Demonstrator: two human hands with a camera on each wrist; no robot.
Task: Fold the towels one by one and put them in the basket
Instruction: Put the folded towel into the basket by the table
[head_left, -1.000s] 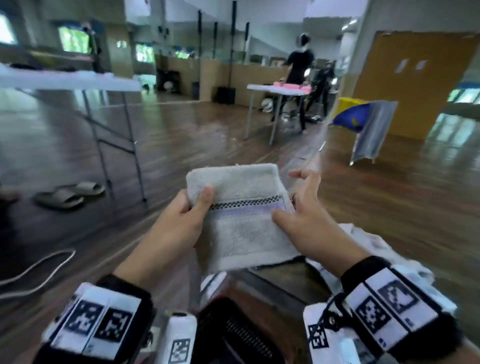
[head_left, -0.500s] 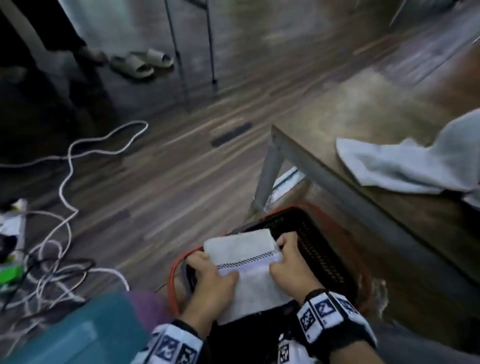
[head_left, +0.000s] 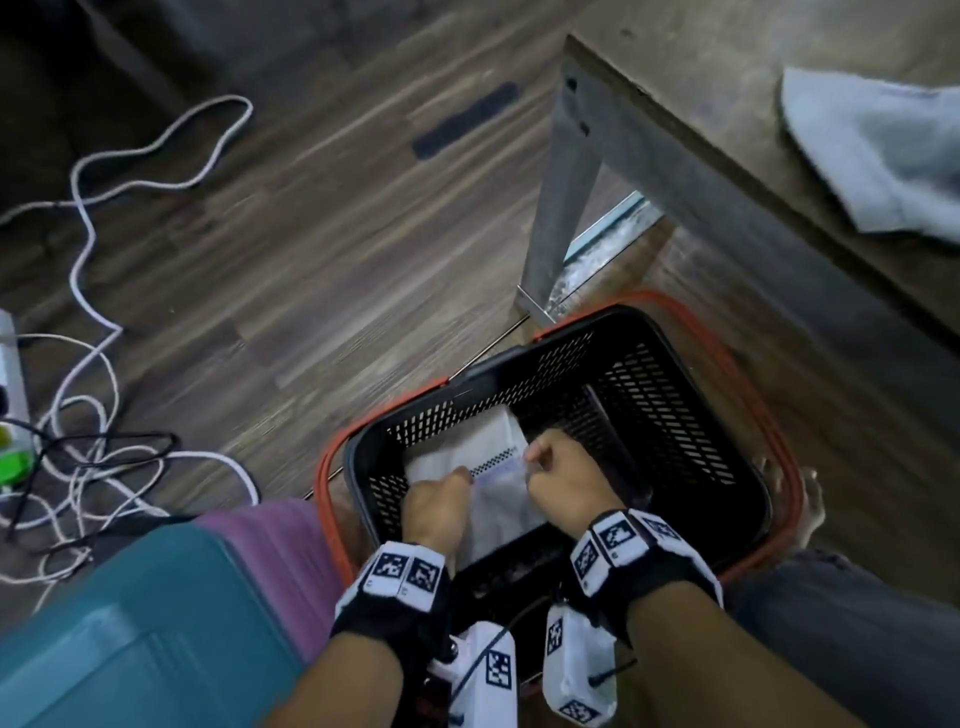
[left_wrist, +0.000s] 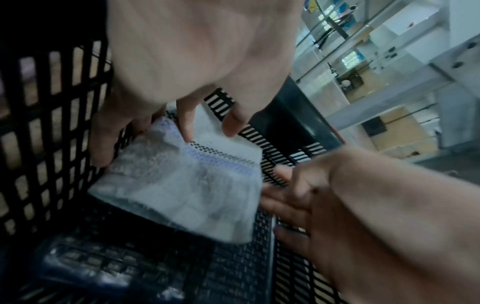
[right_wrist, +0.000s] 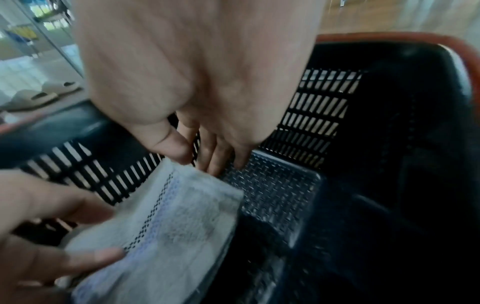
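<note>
Black mesh basket already holds the folded towel low against its near-left wall, pinched by the left hand and right hand, so an uneven release could let the fold spring open.

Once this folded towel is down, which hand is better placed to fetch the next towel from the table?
Right hand, probably. The unfolded towel lies on the table to the right of the basket; the left hand sits on the far side.
</note>
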